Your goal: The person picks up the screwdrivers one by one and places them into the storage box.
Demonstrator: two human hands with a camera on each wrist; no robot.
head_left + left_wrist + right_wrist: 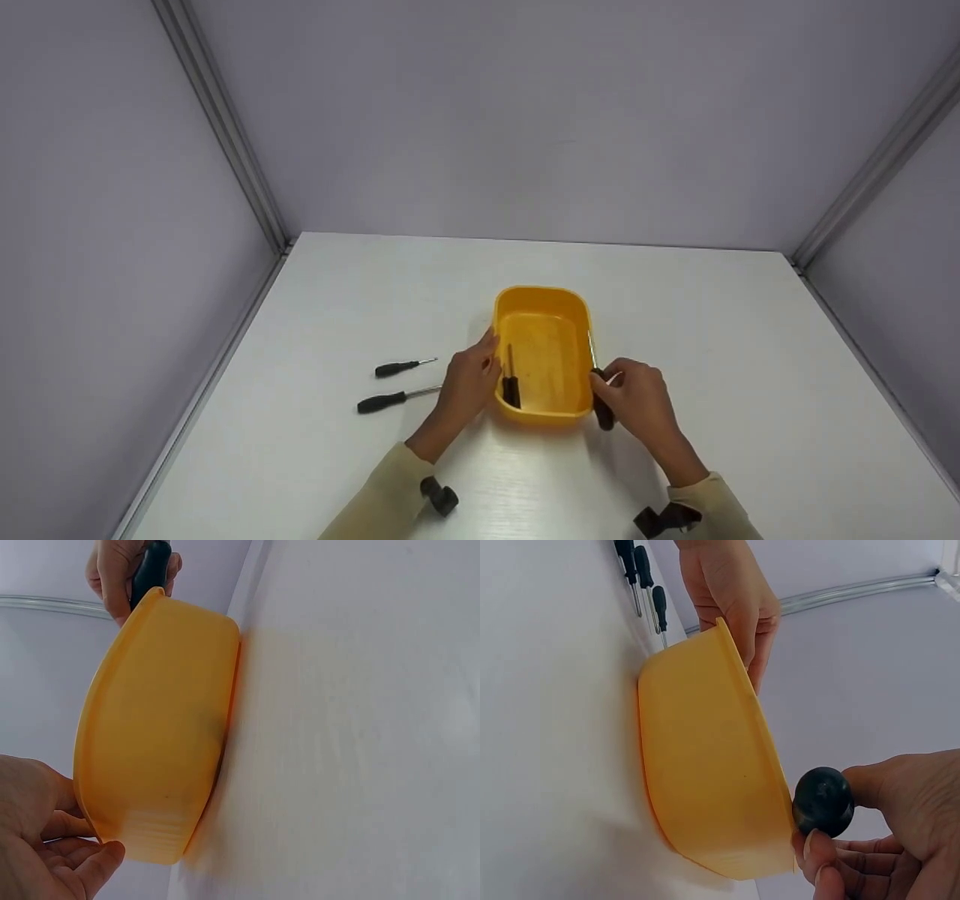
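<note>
Far left of the head view, two black-handled screwdrivers lie loose on the white table (712, 337): the smaller one (403, 367) above, the larger one (396, 400) just below it, both running left to right with their tips toward the right. Next across comes the left hand (469, 384), fingers relaxed and resting against the left wall of the yellow tub (544, 296), its thumb up by the rim; the left wrist view shows those fingers (79, 874) loosely cupped at the tub's corner, gripping nothing. Inside the tub, at the lower left corner of the basin, lies a third screwdriver (511, 381), long axis running up and down the frame, handle toward the bottom, shaft pointing to the top. One tub, sitting at centre frame. On the right side, the right hand (637, 401) pinches a fourth screwdriver (600, 397) by its dark handle, thumb and fingers curled round it. That tool sits just outside the tub's right rim, touching or nearly touching it, handle end toward the bottom of the frame, shaft angled up along the rim. From the right wrist camera its round butt (823, 802) faces the lens, clamped between fingertips beside the tub's edge. Four screwdrivers in all.
</note>
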